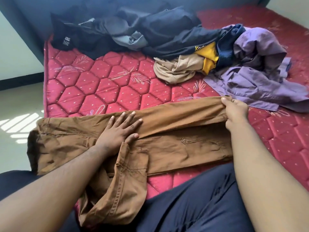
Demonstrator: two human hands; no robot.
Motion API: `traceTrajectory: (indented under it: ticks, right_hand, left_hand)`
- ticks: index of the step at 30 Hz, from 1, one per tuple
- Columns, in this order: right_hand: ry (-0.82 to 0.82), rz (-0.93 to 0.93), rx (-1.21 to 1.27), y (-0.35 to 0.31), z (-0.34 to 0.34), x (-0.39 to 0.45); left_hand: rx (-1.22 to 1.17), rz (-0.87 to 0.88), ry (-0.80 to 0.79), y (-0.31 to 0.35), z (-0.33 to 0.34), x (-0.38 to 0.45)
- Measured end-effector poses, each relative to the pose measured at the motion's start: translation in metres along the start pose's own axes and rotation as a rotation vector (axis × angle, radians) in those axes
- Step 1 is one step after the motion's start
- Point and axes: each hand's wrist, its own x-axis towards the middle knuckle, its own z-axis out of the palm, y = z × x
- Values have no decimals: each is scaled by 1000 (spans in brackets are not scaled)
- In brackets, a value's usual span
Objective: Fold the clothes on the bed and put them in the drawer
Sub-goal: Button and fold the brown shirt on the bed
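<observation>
A pair of brown trousers (167,131) lies stretched sideways across the near edge of a red quilted mattress (103,91), its waistband end drooping off the front of the bed toward the person's lap. The left hand (120,131) lies flat on the middle of the trousers, fingers spread and straight, pressing the cloth down. The right hand (234,109) closes its grip on the far right end of the trousers, thumb and fingers pinching a bunched fold of the cloth and holding it slightly raised off the mattress.

Farther back on the bed, well apart from the trousers, unfolded clothes lie in a loose heap. A purple shirt (254,81) sprawls at the right, its lower hem just beside the right hand. Next to it sit a crumpled beige garment (177,69) and a yellow garment (209,59) tucked under a dark navy piece (184,41) bearing yellow lettering. A black garment (75,37) with a white label lies at the back left, near a grey piece (133,39). Pale floor (16,104) with a patch of striped sunlight shows at the left. The person's dark blue clothing (200,198) fills the bottom of the view.
</observation>
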Motion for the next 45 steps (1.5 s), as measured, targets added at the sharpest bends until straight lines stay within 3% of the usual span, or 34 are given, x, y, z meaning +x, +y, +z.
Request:
traceTrajectory:
  ticks: [7, 11, 14, 16, 18, 21, 25, 28, 33, 38, 42, 45]
  right_hand:
    - [-129, 267, -132, 40, -11, 36]
    - [30, 133, -134, 29, 0, 20]
    - [118, -29, -150, 31, 3, 11]
    - [55, -24, -98, 22, 2, 11]
    - [-101, 115, 0, 10, 0, 13]
    - [-292, 360, -80, -9, -7, 16]
    - [-404, 442, -227, -16, -7, 29]
    - [-384, 397, -175, -4, -6, 47]
    - [-419, 381, 49, 4, -10, 65]
    - [-305, 349, 98, 1, -1, 67]
    - [-276, 271, 293, -9, 8, 60]
    - [-183, 213, 222, 3, 12, 56]
  left_hand:
    - [-18, -56, -84, 3, -5, 3]
    - [-42, -55, -94, 2, -5, 5]
    - [-42, -90, -185, 9, -16, 9]
    - [21, -148, -248, 19, -30, 13]
    - [108, -164, -236, 30, -41, 14]
    - [140, 29, -108, 40, -37, 18]
    - [-74, 308, -9, 57, -29, 52]
    - [5, 380, -47, 68, -5, 68]
    - [133, 392, 77, 67, 19, 67]
    - [134, 382, 53, 71, 15, 68]
    - [109, 348, 36, 70, 13, 66]
    - [132, 321, 21, 72, 12, 66]
